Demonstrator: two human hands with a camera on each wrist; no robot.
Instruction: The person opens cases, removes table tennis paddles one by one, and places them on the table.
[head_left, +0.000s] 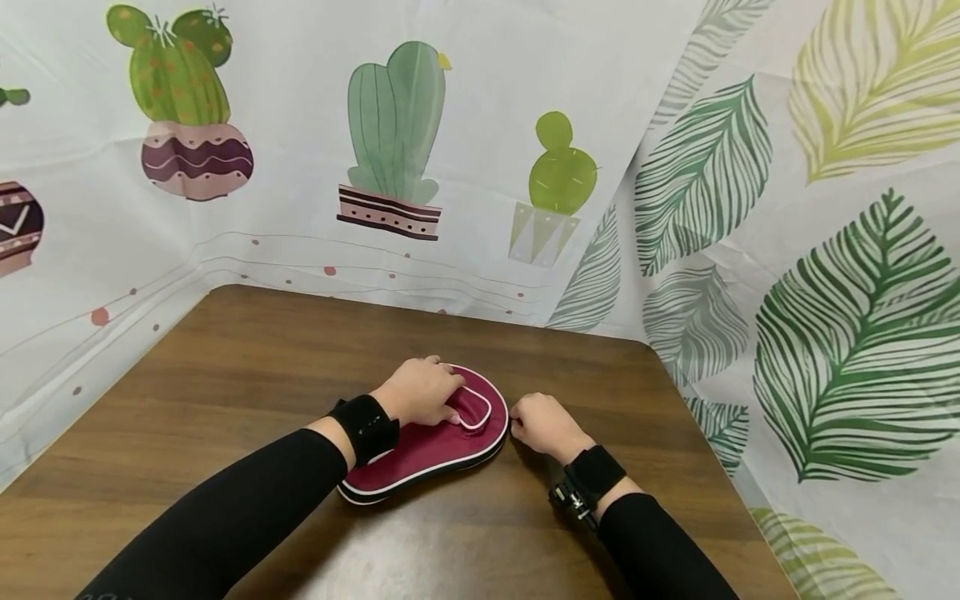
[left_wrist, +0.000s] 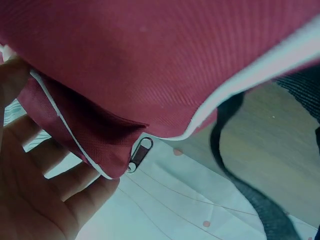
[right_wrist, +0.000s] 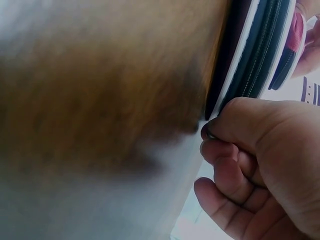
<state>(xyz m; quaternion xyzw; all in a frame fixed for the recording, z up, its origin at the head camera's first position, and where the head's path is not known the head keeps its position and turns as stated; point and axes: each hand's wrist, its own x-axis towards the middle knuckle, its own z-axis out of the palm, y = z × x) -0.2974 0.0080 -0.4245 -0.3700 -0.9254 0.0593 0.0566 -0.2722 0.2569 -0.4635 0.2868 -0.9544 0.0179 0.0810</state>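
A maroon zip case (head_left: 420, 454) with white piping and a black zip band lies flat on the table, rounded and paddle-shaped. My left hand (head_left: 423, 392) grips the raised pocket (left_wrist: 85, 125) on its top, thumb on one side and fingers on the other. A metal zip pull (left_wrist: 141, 156) hangs beside that pocket in the left wrist view. At the case's right end my right hand (head_left: 543, 425) pinches a small dark zip pull (right_wrist: 209, 131) between thumb and curled forefinger. The zip band (right_wrist: 257, 47) runs up from there. Most of the pull is hidden by the fingertips.
The brown wooden table (head_left: 300, 333) reaches back to a white cloth wall (head_left: 300, 167) printed with cacti and leaves. A black strap (left_wrist: 235, 170) hangs across the left wrist view. Black bands (head_left: 367, 429) circle both wrists.
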